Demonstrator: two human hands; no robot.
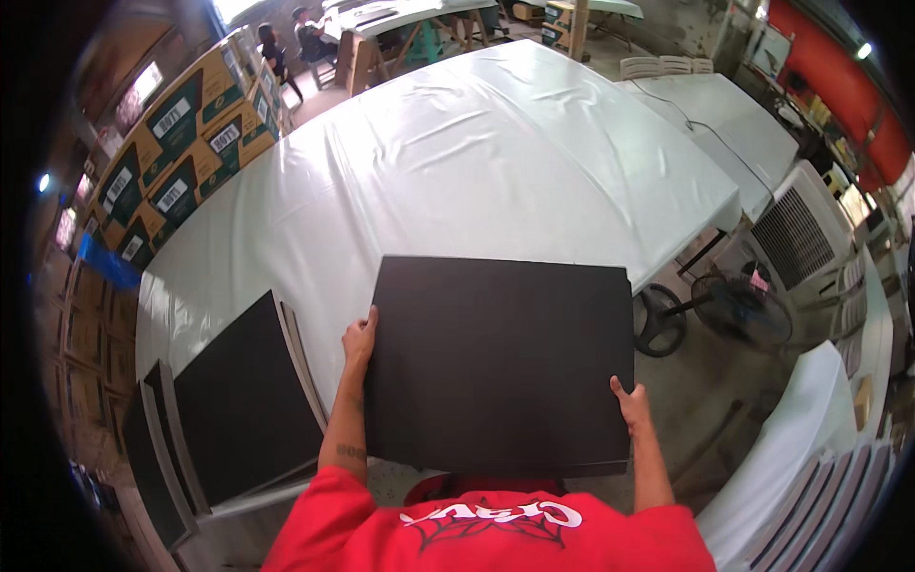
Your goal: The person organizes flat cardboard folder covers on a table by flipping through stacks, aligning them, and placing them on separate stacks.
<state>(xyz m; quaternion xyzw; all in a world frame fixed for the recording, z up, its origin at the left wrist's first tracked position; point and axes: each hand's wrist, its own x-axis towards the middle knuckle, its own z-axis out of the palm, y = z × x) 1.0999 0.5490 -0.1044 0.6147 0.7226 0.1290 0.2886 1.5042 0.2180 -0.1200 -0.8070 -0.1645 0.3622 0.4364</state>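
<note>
A large black rectangular panel (pixel 500 362) spans the space in front of my body, its far edge over the near side of a table under white plastic sheeting (pixel 457 172). My left hand (pixel 359 338) is closed on the panel's left edge, thumb along the side. Lower down on the opposite edge, my right hand (pixel 630 402) grips it too, with the thumb on the top face. The fingers beneath the panel are hidden. To the left of my forearm, another black panel (pixel 248 405) with pale edges lies in a stack.
Stacked cartons (pixel 176 162) line the left side. At the right are a black floor fan (pixel 743 305), a white grille unit (pixel 805 224) and stacked grey-edged panels (pixel 820 510). A cable (pixel 710 129) crosses a farther white table. Two people (pixel 310 38) are in the background.
</note>
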